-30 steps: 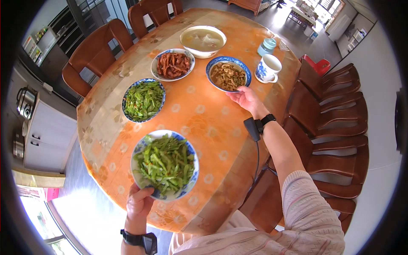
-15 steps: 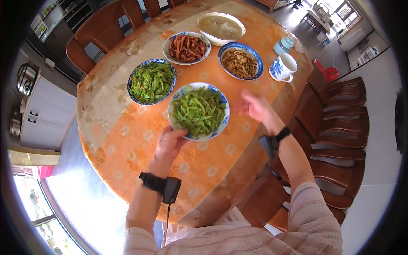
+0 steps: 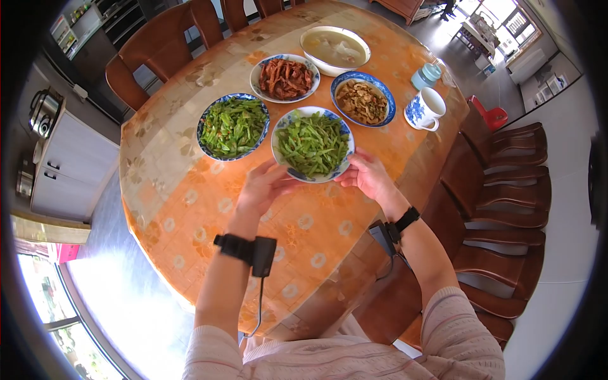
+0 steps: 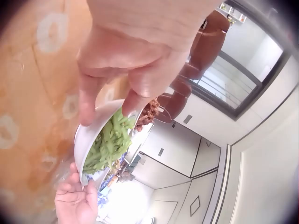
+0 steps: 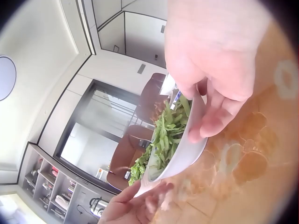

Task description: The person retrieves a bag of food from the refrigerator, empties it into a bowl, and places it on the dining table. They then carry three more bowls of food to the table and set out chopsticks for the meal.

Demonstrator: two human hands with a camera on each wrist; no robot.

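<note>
1. Nearest the viewer, two forearms in pale ribbed sleeves reach out over the round table covered with an orange flower-patterned cloth point(image 3: 190, 209), each wrist carrying a black strap with a small black camera unit.
2. The left hand point(image 3: 263, 187) sits at the near-left edge of the blue-and-white rimmed porcelain bowl of cut green beans point(image 3: 312, 151). In the left wrist view its thumb and a finger curl over the white rim, so it grips the bowl.
3. The right hand point(image 3: 364, 174) is at the near-right edge of the same bowl. In the right wrist view its fingers wrap under the white wall with the thumb at the rim, also gripping.
4. The bowl lies between the two hands, just beyond their fingertips, near the middle of the table. Whether its base touches the cloth I cannot tell.
5. Just left of it stands a second blue-rimmed bowl of green beans point(image 3: 233, 126).
6. Farther off stand a white plate of reddish-brown strips point(image 3: 285, 77) and, to its right, a blue bowl of brown stir-fry point(image 3: 362, 99).
7. Farthest stands a white bowl of pale soup point(image 3: 334, 47); at the far right edge is a blue-and-white mug point(image 3: 425, 108).
8. Brown wooden chairs point(image 3: 506, 171) ring the table.
</note>
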